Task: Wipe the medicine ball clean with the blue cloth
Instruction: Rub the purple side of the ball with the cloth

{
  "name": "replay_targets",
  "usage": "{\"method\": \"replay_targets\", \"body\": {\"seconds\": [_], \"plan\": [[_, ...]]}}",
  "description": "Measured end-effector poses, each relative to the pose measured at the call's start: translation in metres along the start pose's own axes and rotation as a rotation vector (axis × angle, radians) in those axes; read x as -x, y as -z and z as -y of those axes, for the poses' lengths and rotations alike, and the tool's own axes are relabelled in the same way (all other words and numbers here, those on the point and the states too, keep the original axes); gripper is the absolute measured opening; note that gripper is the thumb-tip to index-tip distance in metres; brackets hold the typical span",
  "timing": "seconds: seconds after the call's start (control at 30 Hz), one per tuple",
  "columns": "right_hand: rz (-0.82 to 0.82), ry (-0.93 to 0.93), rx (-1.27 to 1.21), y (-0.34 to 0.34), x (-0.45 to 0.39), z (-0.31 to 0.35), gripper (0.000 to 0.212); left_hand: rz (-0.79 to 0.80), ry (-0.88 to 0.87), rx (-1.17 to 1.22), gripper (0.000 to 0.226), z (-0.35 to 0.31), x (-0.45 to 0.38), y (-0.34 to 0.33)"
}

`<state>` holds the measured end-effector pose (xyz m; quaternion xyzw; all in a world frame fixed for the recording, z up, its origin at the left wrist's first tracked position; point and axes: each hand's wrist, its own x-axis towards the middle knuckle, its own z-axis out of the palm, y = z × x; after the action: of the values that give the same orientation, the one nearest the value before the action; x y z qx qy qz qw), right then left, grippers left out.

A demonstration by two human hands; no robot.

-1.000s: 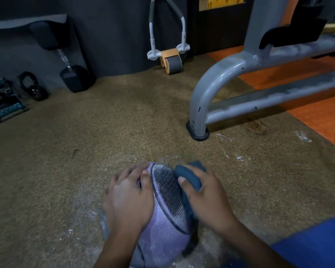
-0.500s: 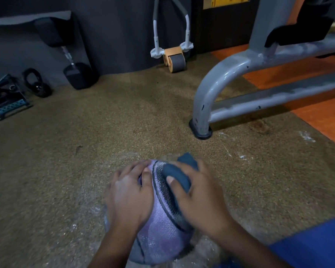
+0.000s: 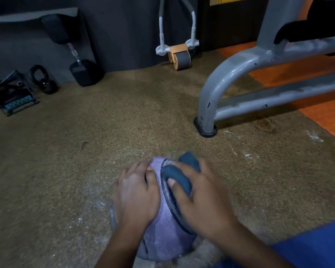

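The medicine ball (image 3: 163, 229), pale purple with a grey textured band, sits on the speckled brown floor at the bottom centre. My left hand (image 3: 136, 192) lies spread over its left side with fingers fairly straight, steadying it. The bunched blue cloth (image 3: 179, 176) is on the ball's upper right. My right hand (image 3: 199, 200) grips the cloth, thumb curled over it, and presses it onto the grey band. The hands hide much of the ball's top.
A grey machine frame leg (image 3: 207, 111) stands on the floor at the right. An ab roller (image 3: 179, 56), a dumbbell (image 3: 79, 60) and a kettlebell (image 3: 44, 80) rest by the dark back wall. White dust marks the floor near the ball.
My right hand has slid the blue cloth up and leftward across the grey band towards the ball's top. My left hand has stayed on the ball's left side.
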<state>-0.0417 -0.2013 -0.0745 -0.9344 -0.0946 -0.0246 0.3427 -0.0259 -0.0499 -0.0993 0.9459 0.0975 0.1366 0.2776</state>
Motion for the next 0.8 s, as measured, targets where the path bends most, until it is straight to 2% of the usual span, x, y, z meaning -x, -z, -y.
{"method": "replay_targets", "body": {"seconds": [0.07,0.17,0.3,0.37,0.53,0.6,0.7,0.8], "plan": [[0.034,0.074,0.056,0.003,0.008,0.015,0.053,0.012,-0.024,0.009,0.055,0.002,0.001,0.002],[0.064,0.063,0.039,0.002,-0.022,0.014,0.039,0.003,-0.052,0.034,0.055,0.003,0.004,0.006],[0.099,-0.148,-0.053,-0.006,-0.076,-0.014,0.024,0.005,-0.035,-0.004,0.054,0.001,0.003,0.005],[0.086,-0.196,-0.132,-0.007,-0.074,-0.024,0.023,-0.004,-0.021,-0.019,0.053,0.0,0.003,0.005],[0.094,0.031,0.019,0.01,-0.012,0.006,0.039,0.027,-0.015,-0.046,0.057,-0.001,-0.001,0.002],[0.114,0.048,0.068,0.013,-0.016,0.014,0.038,0.036,-0.032,-0.017,0.058,-0.001,-0.001,0.004],[0.138,-0.048,0.039,0.006,-0.053,0.006,0.03,0.023,-0.044,-0.01,0.052,0.0,0.005,0.007],[0.242,-0.257,-0.083,0.002,-0.09,-0.019,0.023,0.013,-0.044,-0.031,0.053,-0.001,0.01,0.008]]}}
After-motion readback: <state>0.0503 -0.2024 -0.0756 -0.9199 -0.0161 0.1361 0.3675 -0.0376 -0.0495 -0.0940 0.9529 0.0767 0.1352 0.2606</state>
